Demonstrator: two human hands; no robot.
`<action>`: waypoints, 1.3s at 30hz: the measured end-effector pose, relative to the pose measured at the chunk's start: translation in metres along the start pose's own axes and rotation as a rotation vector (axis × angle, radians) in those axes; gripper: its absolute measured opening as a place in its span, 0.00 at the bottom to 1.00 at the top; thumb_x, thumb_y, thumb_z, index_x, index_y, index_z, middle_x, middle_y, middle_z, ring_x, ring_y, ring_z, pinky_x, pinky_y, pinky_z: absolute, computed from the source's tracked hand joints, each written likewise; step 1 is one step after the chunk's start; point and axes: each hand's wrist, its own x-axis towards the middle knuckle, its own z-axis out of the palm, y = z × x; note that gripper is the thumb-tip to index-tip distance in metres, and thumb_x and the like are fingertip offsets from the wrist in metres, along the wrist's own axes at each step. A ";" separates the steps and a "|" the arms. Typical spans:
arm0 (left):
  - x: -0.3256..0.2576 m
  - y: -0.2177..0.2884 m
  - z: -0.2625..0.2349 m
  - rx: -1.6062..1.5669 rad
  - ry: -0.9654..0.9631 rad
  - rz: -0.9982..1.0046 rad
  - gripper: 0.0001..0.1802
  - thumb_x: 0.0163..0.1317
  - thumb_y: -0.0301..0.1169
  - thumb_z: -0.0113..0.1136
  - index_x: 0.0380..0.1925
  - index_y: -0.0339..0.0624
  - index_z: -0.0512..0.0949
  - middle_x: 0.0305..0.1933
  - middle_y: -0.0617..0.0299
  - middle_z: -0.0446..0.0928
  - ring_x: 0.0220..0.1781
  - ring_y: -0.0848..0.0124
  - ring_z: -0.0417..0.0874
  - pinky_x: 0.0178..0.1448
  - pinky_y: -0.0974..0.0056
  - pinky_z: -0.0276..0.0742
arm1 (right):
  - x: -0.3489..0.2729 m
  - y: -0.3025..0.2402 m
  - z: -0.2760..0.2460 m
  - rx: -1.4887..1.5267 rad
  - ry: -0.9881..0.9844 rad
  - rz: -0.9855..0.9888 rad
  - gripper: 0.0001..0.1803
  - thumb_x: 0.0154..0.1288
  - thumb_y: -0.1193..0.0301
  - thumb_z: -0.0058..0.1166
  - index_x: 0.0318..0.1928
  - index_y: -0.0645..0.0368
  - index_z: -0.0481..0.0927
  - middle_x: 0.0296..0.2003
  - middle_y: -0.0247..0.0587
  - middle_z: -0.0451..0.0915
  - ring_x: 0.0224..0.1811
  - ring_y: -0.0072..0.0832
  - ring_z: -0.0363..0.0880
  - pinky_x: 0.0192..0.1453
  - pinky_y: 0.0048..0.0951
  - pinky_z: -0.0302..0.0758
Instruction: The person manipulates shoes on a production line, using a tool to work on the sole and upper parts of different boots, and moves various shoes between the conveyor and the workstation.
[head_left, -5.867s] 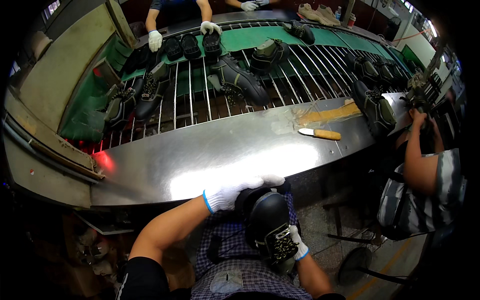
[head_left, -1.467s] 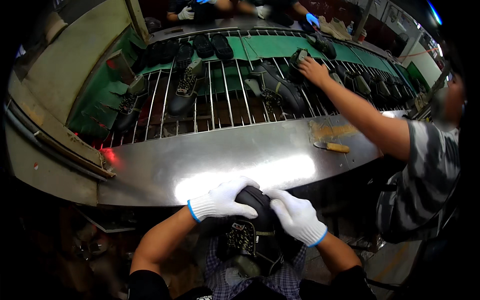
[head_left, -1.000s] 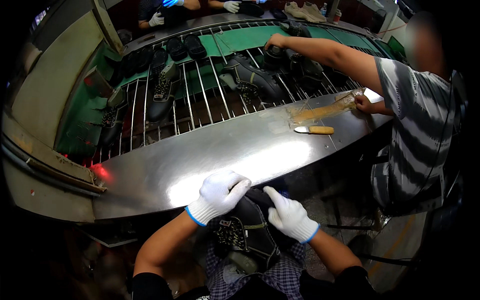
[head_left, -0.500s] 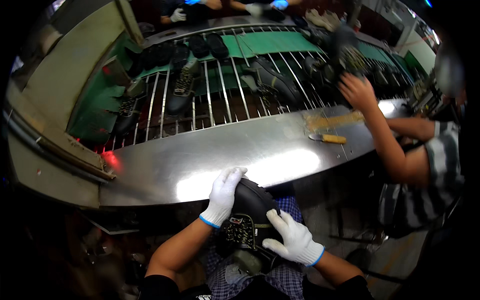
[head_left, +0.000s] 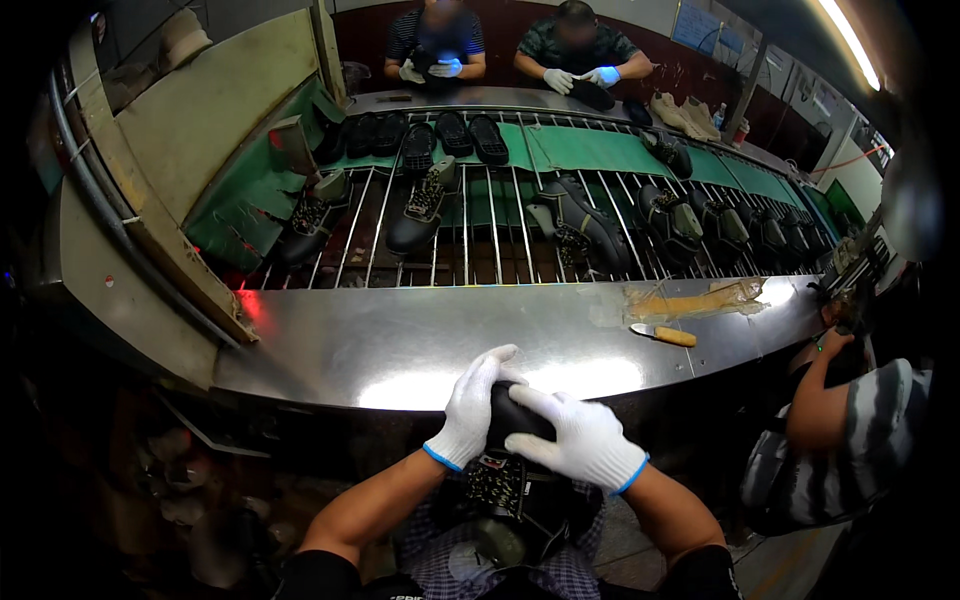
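A black safety shoe [head_left: 516,421] with black-and-yellow laces rests at my lap, toe pointing toward the bench. Its toe sits between my gloved hands. My left hand [head_left: 474,408], in a white knit glove with a blue cuff edge, wraps the left side of the toe. On the right side, my right hand [head_left: 585,436], gloved alike, presses fingers and thumb over the toe. A greenish block, like a shoe last [head_left: 500,541], fills the shoe's opening. The sole is mostly hidden from me.
A metal bench top [head_left: 480,335] lies ahead, with a yellow-handled knife [head_left: 664,335] on it. Beyond, a bar rack [head_left: 465,230] carries several black shoes; loose soles [head_left: 453,134] lie on a green strip. A striped-shirt co-worker [head_left: 840,435] is at right; two people work across.
My view has tilted up. My right hand has shifted from the shoe's side up onto its toe. The co-worker's arm at right has drawn back from the rack.
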 end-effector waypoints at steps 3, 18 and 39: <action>-0.011 0.028 0.034 0.056 -0.047 0.109 0.29 0.86 0.44 0.37 0.70 0.31 0.73 0.69 0.48 0.76 0.72 0.60 0.75 0.80 0.54 0.67 | 0.014 0.006 -0.011 0.064 0.072 -0.157 0.47 0.66 0.43 0.70 0.78 0.51 0.69 0.60 0.55 0.86 0.59 0.52 0.87 0.64 0.47 0.84; -0.061 0.067 -0.096 -0.278 -0.173 -0.353 0.53 0.68 0.67 0.61 0.80 0.40 0.63 0.77 0.47 0.74 0.77 0.51 0.77 0.79 0.40 0.75 | -0.014 0.013 -0.036 0.587 0.609 -0.680 0.51 0.53 0.73 0.84 0.74 0.67 0.67 0.63 0.56 0.78 0.66 0.42 0.81 0.72 0.43 0.78; -0.007 0.235 -0.023 1.320 -0.338 -0.059 0.59 0.47 0.60 0.87 0.73 0.40 0.72 0.65 0.44 0.84 0.66 0.50 0.87 0.72 0.53 0.80 | 0.173 0.055 0.037 2.411 0.453 -0.851 0.38 0.78 0.37 0.48 0.64 0.59 0.78 0.55 0.50 0.81 0.59 0.46 0.82 0.70 0.57 0.80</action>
